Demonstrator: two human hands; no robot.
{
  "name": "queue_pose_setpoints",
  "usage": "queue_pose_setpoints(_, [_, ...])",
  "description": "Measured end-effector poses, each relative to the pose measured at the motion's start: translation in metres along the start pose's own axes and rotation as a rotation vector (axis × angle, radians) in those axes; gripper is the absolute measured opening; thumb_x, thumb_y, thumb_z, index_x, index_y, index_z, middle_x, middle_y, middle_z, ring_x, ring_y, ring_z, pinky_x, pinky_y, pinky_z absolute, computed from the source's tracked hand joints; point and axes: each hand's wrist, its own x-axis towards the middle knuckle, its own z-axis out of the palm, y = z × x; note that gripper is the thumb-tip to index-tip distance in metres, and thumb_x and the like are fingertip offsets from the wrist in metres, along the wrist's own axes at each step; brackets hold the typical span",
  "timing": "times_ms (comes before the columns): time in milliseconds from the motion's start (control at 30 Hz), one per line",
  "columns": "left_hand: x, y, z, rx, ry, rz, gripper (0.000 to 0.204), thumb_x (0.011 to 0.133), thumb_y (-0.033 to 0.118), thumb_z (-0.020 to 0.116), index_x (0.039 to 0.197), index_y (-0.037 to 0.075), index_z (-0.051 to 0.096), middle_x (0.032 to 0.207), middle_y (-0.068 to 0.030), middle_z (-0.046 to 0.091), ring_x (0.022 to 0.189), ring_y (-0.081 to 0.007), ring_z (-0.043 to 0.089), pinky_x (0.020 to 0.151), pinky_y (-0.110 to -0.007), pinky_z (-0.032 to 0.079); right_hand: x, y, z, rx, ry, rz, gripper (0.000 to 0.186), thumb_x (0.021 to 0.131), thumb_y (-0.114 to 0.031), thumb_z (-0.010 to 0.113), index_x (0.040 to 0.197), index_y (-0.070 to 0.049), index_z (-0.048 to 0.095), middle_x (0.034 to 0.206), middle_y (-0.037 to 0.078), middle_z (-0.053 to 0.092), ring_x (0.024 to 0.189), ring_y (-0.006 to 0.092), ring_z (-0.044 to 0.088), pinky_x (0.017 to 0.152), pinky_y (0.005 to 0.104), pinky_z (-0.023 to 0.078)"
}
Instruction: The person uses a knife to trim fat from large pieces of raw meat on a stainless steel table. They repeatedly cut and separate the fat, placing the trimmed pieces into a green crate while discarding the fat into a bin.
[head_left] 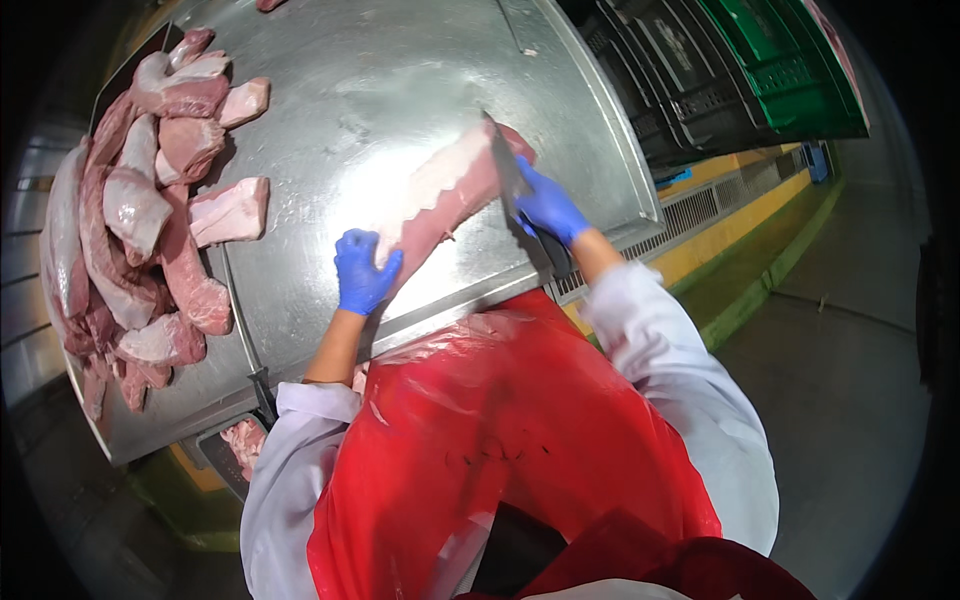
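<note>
A long pale pink piece of pork loin (455,185) with a whitish strip of fat lies slantwise on the steel table. My left hand (365,272), in a blue glove, grips its near left end, thumb apart from the curled fingers. My right hand (550,203), also gloved in blue, is closed round a knife (506,165). The dark blade lies across the far right end of the loin, its tip pointing away from me. Part of the knife's handle is hidden by my fingers. A small bit sticks out from the loin's near side.
Several cuts of raw meat (135,200) are heaped on the table's left. Beside them lies a sharpening steel (238,310) with a black handle. Below the left edge sits a tray (215,455) of scraps. Black crates (665,75) and a green crate (780,65) stand beyond the right edge.
</note>
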Motion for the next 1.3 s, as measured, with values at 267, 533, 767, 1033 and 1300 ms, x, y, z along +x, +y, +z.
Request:
queue_pose_setpoints(267, [0.098,0.063,0.028,0.065,-0.055,0.019,0.044,0.082,0.046,0.071,0.083,0.003,0.061,0.093,-0.0204,0.059,0.088,-0.0389,0.056,0.078,-0.049,0.047,-0.094,0.01,-0.105,0.238,-0.014,-0.054,0.079,0.086,0.002,0.057,0.158,-0.007,0.025,0.094,0.012,0.067,0.066,0.0168,0.065,0.062,0.0292,0.054])
queue_pose_setpoints(533, [0.239,0.144,0.119,0.229,-0.48,-0.28,0.038,0.084,0.035,0.066,0.098,0.0,0.073,0.105,-0.0266,0.069,0.094,-0.0417,0.068,0.083,-0.046,0.054,0.073,0.016,-0.143,0.387,0.332,-0.29,0.083,0.091,-0.002,0.061,0.16,-0.024,0.021,0.072,0.009,0.067,0.049,0.0109,0.057,0.047,0.0283,0.049])
queue_pose_setpoints(767, [0.235,0.076,0.142,-0.069,-0.393,-0.304,0.021,0.081,0.019,0.069,0.074,-0.001,0.072,0.07,-0.0171,0.069,0.063,-0.0223,0.065,0.06,-0.038,0.05,0.125,0.01,-0.049,0.294,0.008,-0.243,0.078,0.091,-0.009,0.056,0.16,-0.018,0.021,0.09,0.018,0.068,0.062,0.0211,0.068,0.06,0.0345,0.058])
queue_pose_setpoints(1033, [0.221,0.054,0.153,-0.156,-0.235,-0.287,0.025,0.086,0.021,0.071,0.072,0.0,0.069,0.065,-0.011,0.065,0.059,-0.0159,0.058,0.057,-0.035,0.047,0.045,0.025,-0.062,0.166,-0.411,-0.129,0.078,0.089,-0.008,0.052,0.159,-0.012,0.018,0.085,0.016,0.067,0.063,0.0228,0.067,0.058,0.0357,0.056])
queue_pose_setpoints(1300, [0.248,0.111,0.116,-0.033,-0.322,-0.303,0.023,0.085,0.02,0.067,0.076,-0.001,0.072,0.068,-0.0135,0.068,0.062,-0.0184,0.063,0.061,-0.036,0.05,0.13,0.032,-0.028,0.199,-0.351,-0.279,0.075,0.092,-0.01,0.051,0.159,-0.013,0.018,0.078,0.016,0.067,0.059,0.0213,0.065,0.054,0.0344,0.054])
